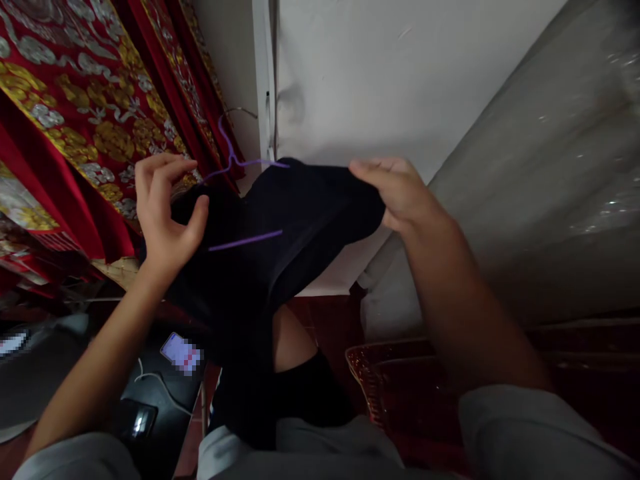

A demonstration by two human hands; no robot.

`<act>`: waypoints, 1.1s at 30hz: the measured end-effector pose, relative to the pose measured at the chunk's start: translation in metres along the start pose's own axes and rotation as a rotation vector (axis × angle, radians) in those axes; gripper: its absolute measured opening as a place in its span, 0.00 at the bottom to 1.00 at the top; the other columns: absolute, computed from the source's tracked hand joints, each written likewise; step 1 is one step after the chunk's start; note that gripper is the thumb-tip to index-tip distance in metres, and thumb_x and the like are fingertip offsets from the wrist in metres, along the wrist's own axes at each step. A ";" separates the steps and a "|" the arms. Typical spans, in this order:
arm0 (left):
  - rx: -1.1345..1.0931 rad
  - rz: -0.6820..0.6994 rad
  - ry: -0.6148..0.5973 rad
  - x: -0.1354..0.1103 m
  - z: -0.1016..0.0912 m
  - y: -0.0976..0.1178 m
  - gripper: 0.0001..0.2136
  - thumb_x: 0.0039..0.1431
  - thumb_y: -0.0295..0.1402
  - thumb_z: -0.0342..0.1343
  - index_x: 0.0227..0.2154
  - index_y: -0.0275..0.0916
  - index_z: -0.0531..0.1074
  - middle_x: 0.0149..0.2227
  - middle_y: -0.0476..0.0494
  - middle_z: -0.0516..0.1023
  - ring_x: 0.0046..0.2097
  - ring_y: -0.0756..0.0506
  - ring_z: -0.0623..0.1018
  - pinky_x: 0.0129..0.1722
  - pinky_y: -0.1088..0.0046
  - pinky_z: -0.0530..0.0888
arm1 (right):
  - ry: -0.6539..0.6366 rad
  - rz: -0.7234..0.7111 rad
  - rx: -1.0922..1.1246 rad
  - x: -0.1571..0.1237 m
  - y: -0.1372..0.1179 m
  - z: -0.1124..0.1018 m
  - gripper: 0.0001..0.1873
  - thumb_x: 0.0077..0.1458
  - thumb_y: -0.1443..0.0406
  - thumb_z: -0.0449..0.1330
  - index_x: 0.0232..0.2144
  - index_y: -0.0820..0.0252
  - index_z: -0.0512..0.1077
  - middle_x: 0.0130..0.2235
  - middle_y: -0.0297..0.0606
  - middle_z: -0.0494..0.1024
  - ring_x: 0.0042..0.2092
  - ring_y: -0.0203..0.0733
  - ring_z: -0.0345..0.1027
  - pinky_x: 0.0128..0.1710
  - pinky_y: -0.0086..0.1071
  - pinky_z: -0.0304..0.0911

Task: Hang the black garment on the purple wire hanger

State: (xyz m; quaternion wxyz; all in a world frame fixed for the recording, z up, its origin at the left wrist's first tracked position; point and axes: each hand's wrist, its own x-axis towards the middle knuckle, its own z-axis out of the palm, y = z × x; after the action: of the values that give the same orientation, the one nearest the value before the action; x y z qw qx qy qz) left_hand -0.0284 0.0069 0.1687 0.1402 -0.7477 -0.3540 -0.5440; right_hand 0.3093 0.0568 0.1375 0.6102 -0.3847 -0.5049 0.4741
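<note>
A dark garment [310, 207], looking black or navy, hangs in front of me on a purple clothes hanger [245, 241]. The hanger's neck and hook rise above the cloth, and its lower bar shows across the front. My right hand [395, 190] pinches the garment's right end between thumb and fingers and holds that part out sideways. On the other side, my left hand [167, 207] is beside the hanger's left shoulder, its thumb and fingers curved and spread apart. Cloth lies behind and below that hand; I see nothing gripped in it.
Red curtains [107, 127] with gold and silver patterns hang at the left. A white panel [390, 80] stands ahead, with a plastic-wrapped greyish slab [530, 200] at the right. Lower left, a phone [181, 353] and a cable [165, 387] lie on a black surface [167, 440].
</note>
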 end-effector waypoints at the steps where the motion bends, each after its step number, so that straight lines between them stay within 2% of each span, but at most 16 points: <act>1: 0.082 0.031 0.024 -0.006 0.004 0.001 0.17 0.61 0.40 0.66 0.51 0.42 0.76 0.54 0.36 0.73 0.60 0.33 0.71 0.63 0.47 0.68 | 0.049 0.002 0.014 0.013 -0.006 0.000 0.13 0.61 0.62 0.68 0.29 0.67 0.77 0.26 0.39 0.79 0.32 0.37 0.75 0.34 0.36 0.71; 5: 0.212 -0.008 0.070 -0.034 0.022 0.008 0.17 0.63 0.46 0.61 0.50 0.44 0.78 0.50 0.35 0.70 0.56 0.32 0.70 0.61 0.46 0.66 | 0.163 -0.065 0.070 0.056 -0.015 -0.001 0.17 0.68 0.66 0.60 0.26 0.66 0.75 0.26 0.39 0.78 0.38 0.35 0.76 0.41 0.38 0.70; 8: 0.153 -0.055 0.018 -0.048 0.038 0.011 0.23 0.64 0.49 0.60 0.56 0.43 0.74 0.51 0.35 0.68 0.54 0.34 0.70 0.59 0.47 0.68 | 0.250 -0.190 0.107 0.064 -0.013 -0.006 0.17 0.67 0.65 0.61 0.25 0.63 0.73 0.28 0.41 0.78 0.41 0.40 0.77 0.43 0.41 0.70; 11: 0.062 -0.121 -0.051 -0.057 0.056 0.013 0.32 0.58 0.51 0.67 0.61 0.44 0.68 0.56 0.33 0.66 0.56 0.34 0.69 0.56 0.52 0.71 | 0.327 -0.271 0.124 0.049 -0.009 -0.014 0.14 0.67 0.64 0.62 0.27 0.61 0.74 0.30 0.44 0.79 0.43 0.46 0.77 0.44 0.43 0.71; 13: -0.011 -0.155 -0.040 -0.062 0.069 0.012 0.36 0.55 0.49 0.70 0.63 0.44 0.64 0.58 0.33 0.64 0.56 0.35 0.70 0.52 0.57 0.74 | 0.332 -0.271 0.154 0.030 -0.005 -0.019 0.12 0.66 0.63 0.62 0.29 0.61 0.75 0.33 0.45 0.79 0.45 0.47 0.78 0.44 0.43 0.72; 15: -0.100 -0.189 0.037 -0.067 0.083 0.012 0.32 0.59 0.44 0.69 0.61 0.44 0.63 0.58 0.34 0.63 0.51 0.39 0.73 0.45 0.63 0.76 | 0.318 -0.231 0.169 0.011 0.000 -0.024 0.12 0.65 0.62 0.63 0.30 0.61 0.75 0.34 0.45 0.80 0.46 0.48 0.78 0.45 0.43 0.73; 17: -0.204 -0.228 0.159 -0.074 0.097 0.014 0.23 0.64 0.36 0.63 0.58 0.44 0.62 0.55 0.37 0.64 0.45 0.45 0.75 0.40 0.69 0.75 | 0.321 -0.214 0.145 -0.005 0.004 -0.028 0.13 0.64 0.61 0.64 0.29 0.62 0.75 0.34 0.45 0.80 0.47 0.49 0.78 0.45 0.43 0.73; 20: -0.337 -0.271 0.259 -0.086 0.110 0.024 0.14 0.66 0.26 0.54 0.52 0.43 0.64 0.48 0.43 0.68 0.38 0.49 0.75 0.38 0.72 0.73 | 0.367 -0.291 0.112 -0.014 0.004 -0.033 0.14 0.62 0.62 0.65 0.26 0.62 0.73 0.32 0.41 0.78 0.48 0.49 0.78 0.48 0.44 0.73; 23: -0.357 -0.287 0.194 -0.099 0.115 0.038 0.14 0.63 0.21 0.49 0.48 0.42 0.69 0.44 0.44 0.70 0.37 0.49 0.74 0.38 0.72 0.73 | 0.396 -0.371 0.107 -0.011 0.002 -0.033 0.15 0.64 0.65 0.63 0.24 0.62 0.72 0.28 0.37 0.74 0.47 0.46 0.78 0.51 0.44 0.72; 27: -0.208 -0.267 0.182 -0.111 0.113 0.045 0.13 0.65 0.28 0.54 0.51 0.41 0.71 0.47 0.40 0.71 0.44 0.44 0.74 0.43 0.67 0.75 | 0.424 -0.377 0.092 -0.009 0.010 -0.030 0.16 0.66 0.64 0.62 0.24 0.62 0.71 0.26 0.33 0.70 0.40 0.41 0.77 0.50 0.43 0.72; 30: -0.026 -0.204 0.148 -0.103 0.107 0.032 0.17 0.65 0.35 0.60 0.56 0.41 0.70 0.51 0.37 0.71 0.54 0.38 0.72 0.56 0.56 0.72 | 0.438 -0.377 0.068 -0.013 0.017 -0.028 0.16 0.65 0.63 0.62 0.24 0.61 0.68 0.27 0.32 0.68 0.36 0.38 0.73 0.47 0.41 0.72; 33: 0.049 -0.235 0.060 -0.081 0.100 0.007 0.19 0.67 0.42 0.59 0.57 0.42 0.68 0.53 0.35 0.72 0.56 0.35 0.72 0.60 0.51 0.68 | 0.454 -0.404 0.021 -0.015 0.020 -0.028 0.17 0.65 0.63 0.61 0.24 0.61 0.66 0.28 0.32 0.68 0.36 0.36 0.70 0.46 0.36 0.70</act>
State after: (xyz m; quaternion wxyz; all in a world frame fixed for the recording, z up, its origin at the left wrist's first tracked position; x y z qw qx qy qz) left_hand 0.0352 0.0306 0.0589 0.1042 -0.6808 -0.4478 -0.5702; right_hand 0.3327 0.0477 0.1091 0.7934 -0.3661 -0.4170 0.2501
